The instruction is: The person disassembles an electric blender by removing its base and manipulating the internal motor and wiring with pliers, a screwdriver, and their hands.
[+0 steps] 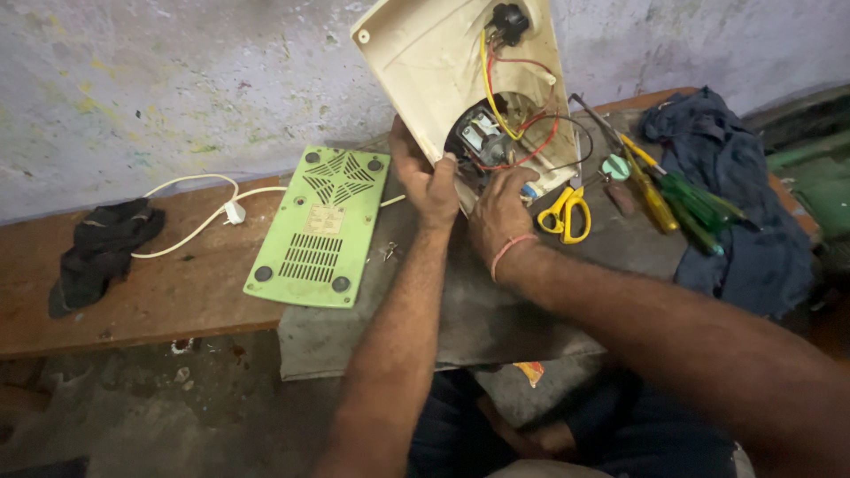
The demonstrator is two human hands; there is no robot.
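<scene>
Head view looks down on two bare forearms that rise from the bottom of the frame and converge at centre. The left hand [425, 181] reaches up with its wrist straight, palm turned toward the cream appliance housing [425, 66], which stands tilted up on edge in the upper middle of the frame. Its grip is closed on the housing's lower left edge: the thumb lies over the rim near the round opening and the fingers wrap behind, out of sight. The right hand [500, 212], with a pink band [512, 248] on its wrist, comes in diagonally from the lower right and bends toward the opening at the housing's base. Its fingers curl in at the motor and wiring [496, 133], touching the parts there; whether that grip has closed on a wire or part cannot be told, as the fingertips are hidden.

Red, yellow and black wires loop out of the opening up to a black switch [509, 19] at the top edge. The housing rests on a grey mat [460, 310] on the wooden worktop [177, 292]. Left of the hands lies a green base plate [320, 226], vents up. Just right of the right hand lie yellow-handled scissors [567, 212], then screwdrivers [673, 199] beside a dark blue cloth [744, 204].
</scene>
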